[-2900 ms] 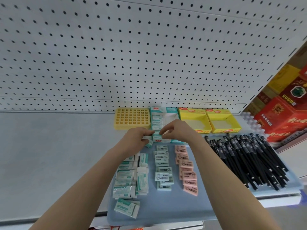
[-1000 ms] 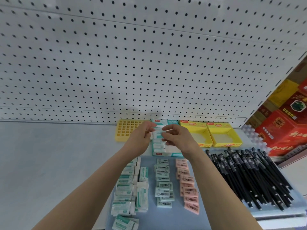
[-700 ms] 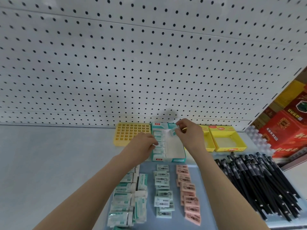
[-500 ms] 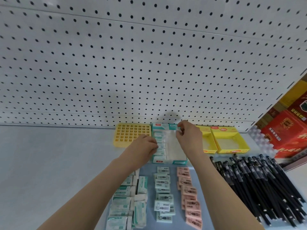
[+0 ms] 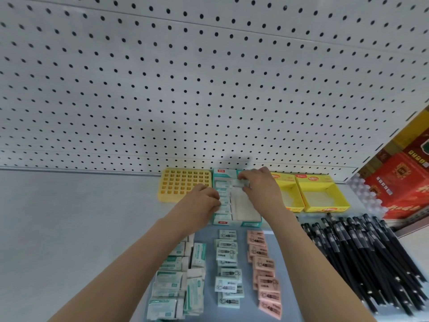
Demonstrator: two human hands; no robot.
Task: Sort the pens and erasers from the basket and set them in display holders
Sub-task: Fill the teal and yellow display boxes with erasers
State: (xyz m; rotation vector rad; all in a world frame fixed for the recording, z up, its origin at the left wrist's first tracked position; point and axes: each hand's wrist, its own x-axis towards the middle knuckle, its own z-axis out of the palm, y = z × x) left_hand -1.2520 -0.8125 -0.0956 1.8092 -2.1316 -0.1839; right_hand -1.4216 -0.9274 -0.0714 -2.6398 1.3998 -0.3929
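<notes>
The small white wrapped eraser (image 5: 240,183), pinched in the right grip (image 5: 262,189) at the teal cardboard display box's (image 5: 250,224) far edge, looks light, stiff and slick, best held by its long sides; whether the left grip (image 5: 202,202) holds anything I cannot tell.

Retail shop, stationery section. White perforated metal pegboard back panel (image 5: 209,89) behind a flat grey display shelf (image 5: 69,217). Open yellow cardboard counter boxes (image 5: 325,208) and a teal cardboard display box (image 5: 250,224), both with red printed labels. Yellow plastic grid pen holder (image 5: 183,183). Identical stock in bulk: paper-wrapped block erasers (image 5: 264,266) in sorted columns, slim black plastic pens (image 5: 371,252) heaped together. Red printed cartons (image 5: 399,189) stacked in the neighbouring bay.
</notes>
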